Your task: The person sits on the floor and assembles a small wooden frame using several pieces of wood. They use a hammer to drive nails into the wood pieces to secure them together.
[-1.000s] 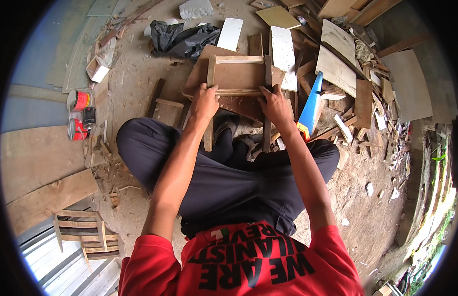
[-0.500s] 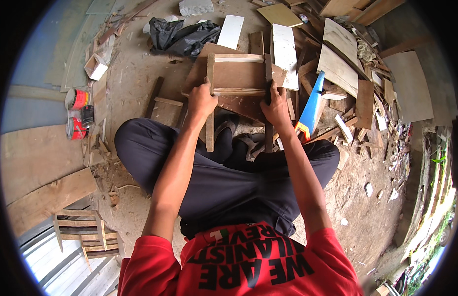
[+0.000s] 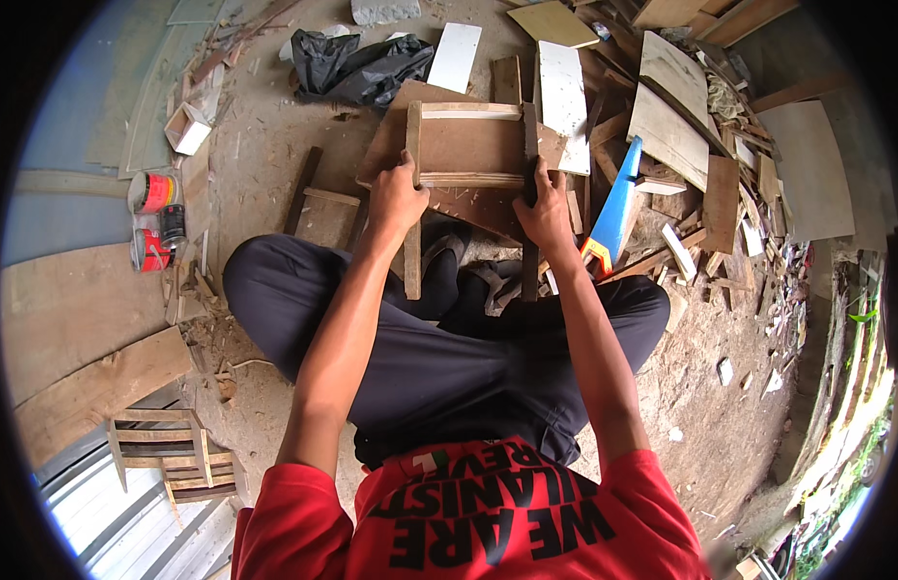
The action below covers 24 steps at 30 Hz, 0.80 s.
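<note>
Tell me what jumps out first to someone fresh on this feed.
Both hands grip a small wooden frame at the centre top, left hand on its left upright, right hand on its right. A blue-bladed handsaw lies just right of it, before a heap of board offcuts. Red cans stand far left.

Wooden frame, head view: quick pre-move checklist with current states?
1. Left hand grips the frame's left upright: ok.
2. Right hand grips the right upright: ok.
3. Both crosspieces span the wooden frame: ok.
4. Joints tight or nailed: cannot tell.
5. Handsaw lies on the ground right of the frame, apart from the hands: ok.
6. Red cans well away at left: ok.
</note>
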Available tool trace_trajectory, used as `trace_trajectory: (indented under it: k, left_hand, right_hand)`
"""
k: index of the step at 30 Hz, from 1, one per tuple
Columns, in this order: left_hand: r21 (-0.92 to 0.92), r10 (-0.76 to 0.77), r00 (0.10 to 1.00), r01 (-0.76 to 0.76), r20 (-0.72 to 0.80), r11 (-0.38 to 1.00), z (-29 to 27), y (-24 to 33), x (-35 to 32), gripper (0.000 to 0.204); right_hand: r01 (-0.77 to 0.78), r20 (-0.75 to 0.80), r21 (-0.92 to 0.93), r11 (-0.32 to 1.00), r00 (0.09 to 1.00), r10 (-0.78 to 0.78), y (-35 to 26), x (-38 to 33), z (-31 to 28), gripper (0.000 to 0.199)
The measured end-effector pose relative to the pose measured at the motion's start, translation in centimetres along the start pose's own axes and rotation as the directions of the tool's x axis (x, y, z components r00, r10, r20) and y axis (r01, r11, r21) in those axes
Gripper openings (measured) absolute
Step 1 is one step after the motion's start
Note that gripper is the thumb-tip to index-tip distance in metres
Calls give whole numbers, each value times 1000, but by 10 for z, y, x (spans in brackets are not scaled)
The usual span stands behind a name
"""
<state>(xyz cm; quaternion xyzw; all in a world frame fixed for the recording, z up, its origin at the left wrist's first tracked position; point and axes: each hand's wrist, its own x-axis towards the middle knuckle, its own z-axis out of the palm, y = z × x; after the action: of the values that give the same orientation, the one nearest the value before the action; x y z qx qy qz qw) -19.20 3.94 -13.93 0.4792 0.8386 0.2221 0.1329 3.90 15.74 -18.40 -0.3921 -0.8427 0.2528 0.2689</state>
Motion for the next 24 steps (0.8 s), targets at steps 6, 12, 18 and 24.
trace_trajectory:
  k: [6,12,18,24]
  left_hand:
    - [41,29,999,-29,-15,999,3,0,1,71]
    - [11,62,998,-62,-25,998,3,-6,-2,67]
    - [-197,-39,999,40,6,980,2,-24,8,53]
    - [-540,-38,999,43,20,840,18,-60,22,46]
  right_hand:
    - [-53,8,-73,996,999,54,-2,-1,4,81]
    - [32,30,-14,999,999,-31,6,0,-4,83]
    - [22,197,15,1000,980,-24,1,6,-28,88]
    - [29,252,76,997,966,-47,23,11,-29,91]
